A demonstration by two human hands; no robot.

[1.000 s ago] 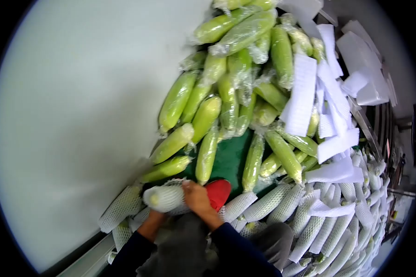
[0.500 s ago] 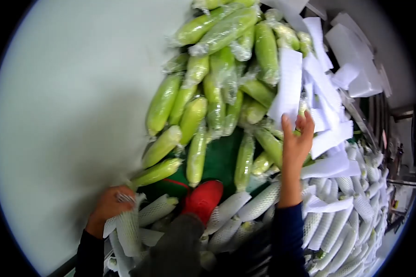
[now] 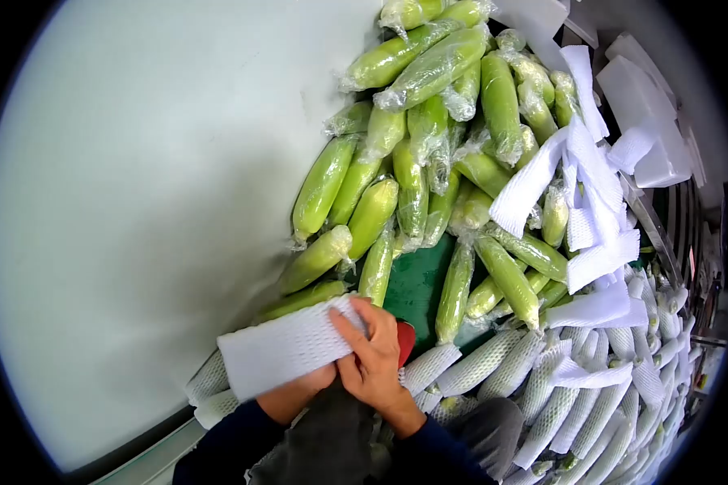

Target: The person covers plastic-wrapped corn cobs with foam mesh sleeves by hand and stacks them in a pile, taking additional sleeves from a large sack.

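Note:
A flat white foam net sleeve [image 3: 279, 347] is held in front of me, tilted up to the right. My right hand [image 3: 374, 356] is closed on its right end, thumb and fingers pinching the edge. My left hand [image 3: 307, 384] is under the sleeve and beside my right wrist; its fingers are hidden, so its grip does not show. Just behind the sleeve lies a long pale green vegetable [image 3: 303, 297] in clear film, partly covered. Wrapped vegetables in foam sleeves [image 3: 209, 380] lie at the left of my hands.
Film-wrapped green vegetables [image 3: 372, 214] are piled ahead on a green surface [image 3: 416, 279]. Loose white foam sleeves [image 3: 594, 186] lie on the pile's right side. Many sleeved vegetables [image 3: 570, 396] fill the lower right. A pale wall [image 3: 137, 202] rises at left; a red shoe [image 3: 405, 339] shows behind my hand.
My right hand has come back from the loose sleeves with one foam sleeve. My left hand has let go of the sleeved vegetable at the left and moved right, towards my right hand.

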